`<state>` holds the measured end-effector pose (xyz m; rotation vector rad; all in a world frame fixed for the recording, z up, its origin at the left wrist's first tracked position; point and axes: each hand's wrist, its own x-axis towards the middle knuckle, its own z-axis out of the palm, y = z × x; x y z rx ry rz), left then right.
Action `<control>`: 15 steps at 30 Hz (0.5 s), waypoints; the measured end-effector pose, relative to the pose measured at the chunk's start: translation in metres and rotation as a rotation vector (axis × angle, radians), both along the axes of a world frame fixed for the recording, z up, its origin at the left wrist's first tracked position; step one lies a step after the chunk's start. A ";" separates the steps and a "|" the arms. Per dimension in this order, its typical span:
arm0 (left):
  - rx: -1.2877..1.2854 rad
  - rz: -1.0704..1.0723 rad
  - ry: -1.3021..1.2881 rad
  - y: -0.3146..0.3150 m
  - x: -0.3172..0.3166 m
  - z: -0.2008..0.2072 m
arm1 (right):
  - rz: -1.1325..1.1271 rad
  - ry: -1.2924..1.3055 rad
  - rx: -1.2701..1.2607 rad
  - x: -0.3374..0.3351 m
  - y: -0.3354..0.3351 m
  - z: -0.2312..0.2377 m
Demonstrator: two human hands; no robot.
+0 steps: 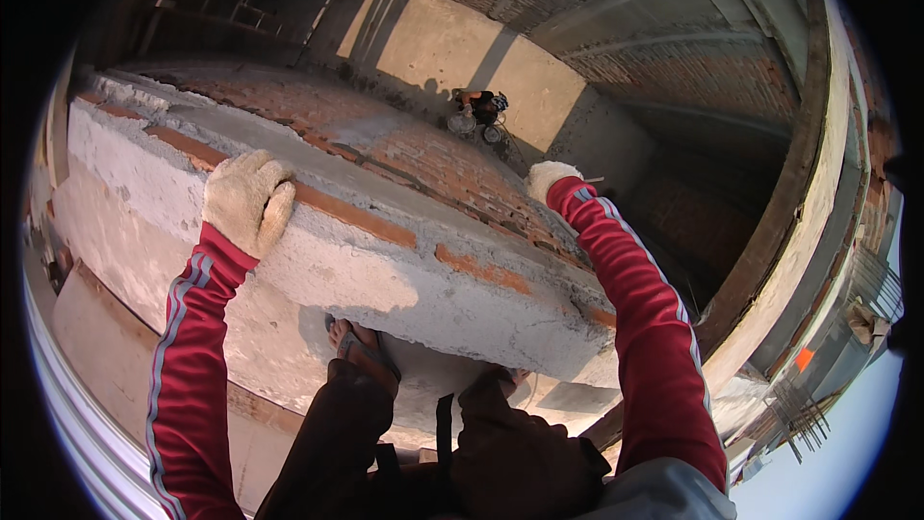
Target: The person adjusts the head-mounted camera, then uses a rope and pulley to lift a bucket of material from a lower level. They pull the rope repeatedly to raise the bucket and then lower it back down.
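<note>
- The wall ledge (pixel 346 260) slants from upper left to lower right across the frame's middle; it should be heavy, stiff and fixed, its rough concrete unlikely to slip but its edges liable to crumble. The flat top looks the soundest hold, rather than the chipped brick strips (pixel 354 215).
- Past it, a brick face (pixel 433 159) falls toward the sunlit floor (pixel 423 29) at upper centre (a deep drop, by the look of it), which leaves nothing to lean on there.
- A dark-edged beam (pixel 804 221) curves down the frame's right and bounds the reach that way.
- A co-worker (pixel 481 104) is far below at upper centre, exposed to anything dropped.
- Buckets (pixel 462 122) stand close beside that person.
- The left grip (pixel 248 200), gloved, rests on the ledge left of centre, touching brick; I cannot tell whether it clamps.
- The right grip (pixel 553 178), also gloved, is out beyond the ledge; its fingers are hidden, so apart or together cannot be told.
- A thin pale piece (pixel 597 179) shows beside its cuff, probably light.
</note>
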<state>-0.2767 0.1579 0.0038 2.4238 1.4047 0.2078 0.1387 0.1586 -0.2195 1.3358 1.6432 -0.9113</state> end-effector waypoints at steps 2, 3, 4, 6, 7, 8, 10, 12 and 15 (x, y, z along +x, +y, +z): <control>0.001 0.004 -0.004 0.000 0.000 -0.001 | 0.062 -0.009 -0.015 -0.008 -0.004 -0.007; 0.002 0.001 -0.008 -0.001 0.000 -0.002 | 0.051 0.003 -0.013 -0.012 -0.005 -0.012; 0.011 -0.001 -0.018 -0.001 0.000 -0.003 | 0.040 0.009 -0.003 -0.016 -0.006 -0.018; 0.012 0.002 -0.038 -0.001 0.001 -0.003 | -0.001 0.012 0.000 -0.022 -0.006 -0.028; 0.007 0.009 -0.048 -0.001 0.001 -0.002 | -0.030 0.008 -0.004 -0.024 -0.005 -0.033; 0.001 0.017 -0.059 -0.001 0.000 -0.002 | -0.059 0.004 -0.009 -0.027 -0.003 -0.037; -0.008 0.016 -0.033 -0.001 0.000 0.000 | -0.091 0.034 0.027 -0.032 0.001 -0.043; -0.012 0.020 -0.027 -0.001 -0.001 0.001 | -0.138 0.052 0.067 -0.038 0.006 -0.048; -0.002 0.032 -0.031 -0.001 -0.002 0.000 | -0.196 0.059 0.117 -0.048 0.014 -0.055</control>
